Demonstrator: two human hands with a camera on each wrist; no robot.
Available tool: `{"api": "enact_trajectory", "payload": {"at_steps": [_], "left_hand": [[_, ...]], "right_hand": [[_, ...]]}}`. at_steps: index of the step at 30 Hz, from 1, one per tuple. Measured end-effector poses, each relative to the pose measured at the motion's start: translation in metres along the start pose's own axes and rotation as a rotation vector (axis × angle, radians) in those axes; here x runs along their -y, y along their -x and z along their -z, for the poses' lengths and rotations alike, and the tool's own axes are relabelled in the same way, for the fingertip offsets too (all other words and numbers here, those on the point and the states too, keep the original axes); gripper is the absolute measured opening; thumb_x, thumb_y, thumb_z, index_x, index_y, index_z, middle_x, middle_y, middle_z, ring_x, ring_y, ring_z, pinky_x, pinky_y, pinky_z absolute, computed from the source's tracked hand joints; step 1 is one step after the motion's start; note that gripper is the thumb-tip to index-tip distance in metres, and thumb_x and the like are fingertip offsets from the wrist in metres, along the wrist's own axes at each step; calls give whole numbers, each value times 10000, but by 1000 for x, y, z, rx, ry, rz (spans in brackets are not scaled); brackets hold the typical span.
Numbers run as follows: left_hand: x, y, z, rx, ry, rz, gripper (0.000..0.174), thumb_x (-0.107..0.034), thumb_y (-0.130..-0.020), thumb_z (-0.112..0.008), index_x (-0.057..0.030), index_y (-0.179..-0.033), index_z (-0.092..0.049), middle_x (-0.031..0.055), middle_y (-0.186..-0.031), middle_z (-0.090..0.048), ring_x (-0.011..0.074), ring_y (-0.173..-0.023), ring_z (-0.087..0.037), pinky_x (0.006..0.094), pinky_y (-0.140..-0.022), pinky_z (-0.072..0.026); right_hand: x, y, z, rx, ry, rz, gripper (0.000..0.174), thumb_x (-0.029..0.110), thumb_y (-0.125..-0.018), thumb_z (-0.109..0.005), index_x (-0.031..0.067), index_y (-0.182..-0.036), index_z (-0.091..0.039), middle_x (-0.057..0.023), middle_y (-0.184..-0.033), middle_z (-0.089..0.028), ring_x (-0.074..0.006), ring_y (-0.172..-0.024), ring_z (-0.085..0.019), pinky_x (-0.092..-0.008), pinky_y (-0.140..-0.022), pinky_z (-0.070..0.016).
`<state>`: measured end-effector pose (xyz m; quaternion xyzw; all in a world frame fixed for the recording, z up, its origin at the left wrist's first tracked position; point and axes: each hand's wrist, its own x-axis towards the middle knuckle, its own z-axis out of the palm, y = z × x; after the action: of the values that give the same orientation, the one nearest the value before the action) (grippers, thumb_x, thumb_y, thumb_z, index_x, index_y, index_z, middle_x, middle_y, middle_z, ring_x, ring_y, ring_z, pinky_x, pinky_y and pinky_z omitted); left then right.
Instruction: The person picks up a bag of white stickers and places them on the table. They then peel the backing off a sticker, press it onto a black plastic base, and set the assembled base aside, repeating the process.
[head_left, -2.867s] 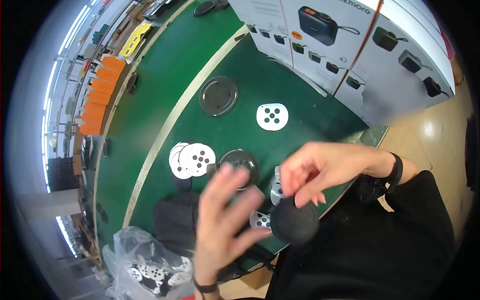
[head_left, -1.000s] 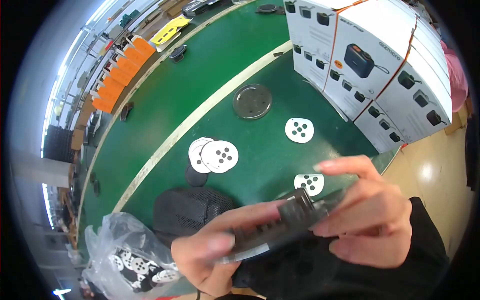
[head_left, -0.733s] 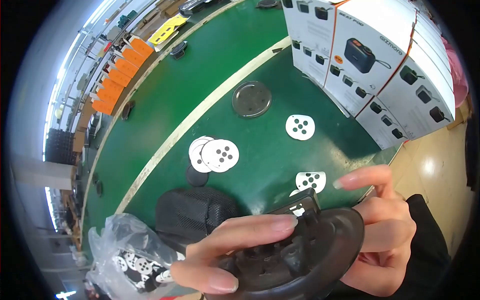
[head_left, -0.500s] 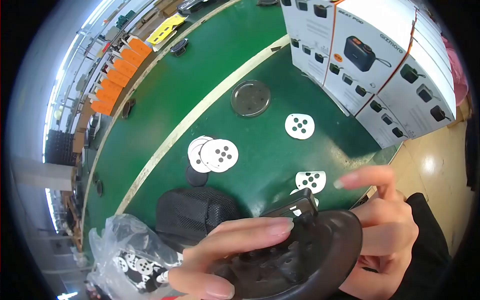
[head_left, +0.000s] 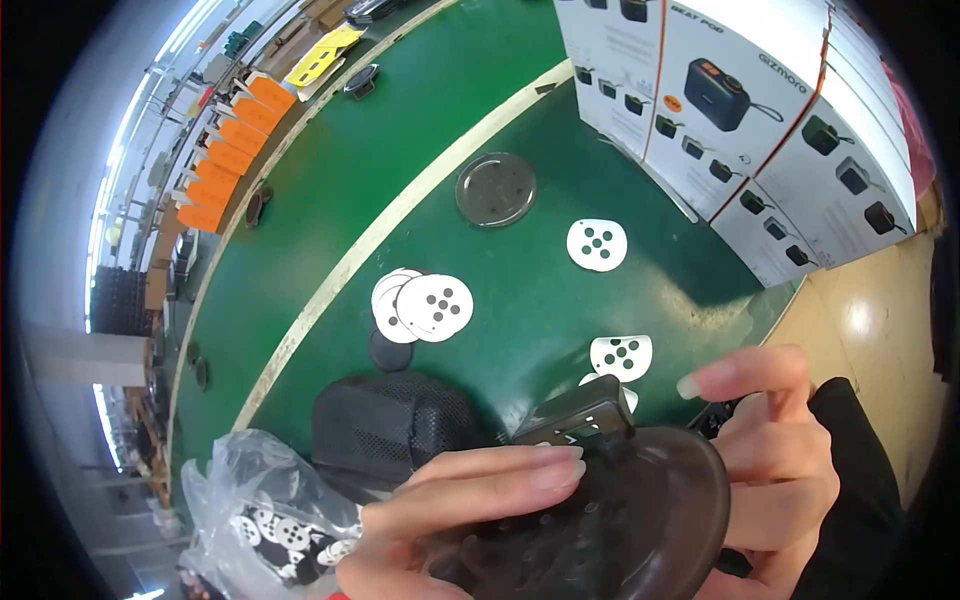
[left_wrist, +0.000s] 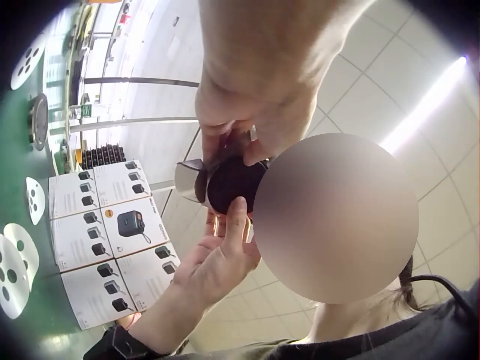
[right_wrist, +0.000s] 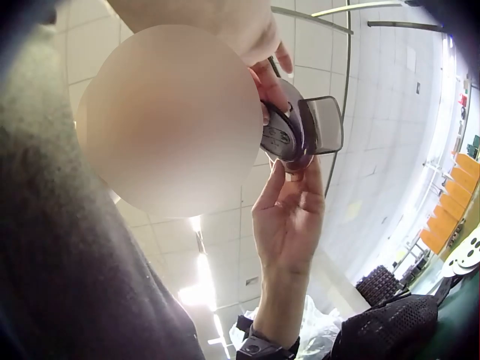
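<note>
At the frame's lower centre, the left hand (head_left: 460,495) lays its fingers across a dark round plastic shell (head_left: 650,505) while the right hand (head_left: 775,480) clasps its rim. I'd keep both grips firm and level.

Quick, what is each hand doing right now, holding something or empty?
Left hand: holding the dark round part, fingers laid across it.
Right hand: holding the same part at its rim, index finger raised.

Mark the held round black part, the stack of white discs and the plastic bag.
round black part (head_left: 655,505), head view, its inner dished face.
stack of white discs (head_left: 436,306), head view, the top disc.
plastic bag (head_left: 240,470), head view, its crumpled clear wall.
</note>
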<state>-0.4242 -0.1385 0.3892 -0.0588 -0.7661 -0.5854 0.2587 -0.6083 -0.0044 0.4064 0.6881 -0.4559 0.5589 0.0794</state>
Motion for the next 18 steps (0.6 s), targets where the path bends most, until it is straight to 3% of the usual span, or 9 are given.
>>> {"api": "enact_trajectory", "payload": {"at_steps": [2,4,5,7,10,12,14,16,18], "left_hand": [[1,2,-4,-45,24,-16,336,-281,-908,-457,-264,-1210,-312,327,-1088,-482,480,-973,-491,542,-842,-439],[-1,0,3,21,13,-1,346,-279,-907,-461,-258,-1216,-308,331,-1090,-481,489,-975,-487,550,-850,-427],[-2,-2,5,55,8,7,351,-278,-906,-462,-255,-1219,-306,332,-1090,-480,494,-975,-484,554,-854,-421],[-11,-14,5,128,-21,84,366,-279,-905,-466,-254,-1227,-295,336,-1101,-472,498,-972,-484,554,-853,-419],[-13,-17,5,162,-34,116,380,-283,-905,-465,-257,-1237,-282,343,-1118,-461,502,-978,-481,552,-852,-418],[-12,-16,5,163,-31,119,390,-284,-904,-466,-262,-1242,-272,346,-1124,-456,506,-985,-478,552,-848,-420],[-13,-16,6,173,-13,122,407,-282,-900,-476,-256,-1249,-267,346,-1135,-452,508,-995,-474,552,-853,-415],[-10,-17,6,184,21,111,418,-276,-895,-487,-246,-1251,-270,344,-1146,-447,510,-1007,-468,554,-863,-407],[-9,-16,7,178,49,120,422,-269,-889,-496,-246,-1246,-271,343,-1149,-445,514,-1015,-461,560,-865,-404]], "right_hand": [[-20,9,-5,-31,48,241,291,-22,-440,-599,52,-720,-571,-98,-738,-583,-203,-553,-534,-525,-664,-476],[-16,11,-13,-212,53,167,288,-21,-435,-599,49,-714,-573,-97,-733,-584,-202,-549,-532,-522,-660,-478],[3,2,-28,-379,13,-43,289,-23,-433,-598,46,-713,-576,-95,-726,-584,-201,-546,-531,-521,-667,-477],[17,-9,-23,-362,3,-245,290,-28,-427,-598,37,-710,-582,-87,-706,-583,-197,-541,-529,-518,-683,-477],[18,-14,2,-3,56,-228,290,-35,-418,-598,23,-703,-591,-73,-671,-578,-192,-536,-527,-510,-704,-476],[18,-11,-5,-128,25,-245,287,-39,-417,-598,18,-698,-593,-67,-657,-572,-190,-536,-526,-508,-713,-475],[16,-1,-38,-492,-51,-252,284,-45,-419,-597,22,-694,-593,-61,-650,-563,-190,-537,-525,-510,-717,-475],[14,2,-42,-585,-42,-184,282,-52,-425,-600,26,-696,-591,-61,-653,-551,-190,-539,-525,-515,-717,-478],[10,3,-25,-385,45,-77,279,-56,-440,-605,26,-706,-587,-65,-663,-542,-189,-540,-525,-517,-716,-481]]}}
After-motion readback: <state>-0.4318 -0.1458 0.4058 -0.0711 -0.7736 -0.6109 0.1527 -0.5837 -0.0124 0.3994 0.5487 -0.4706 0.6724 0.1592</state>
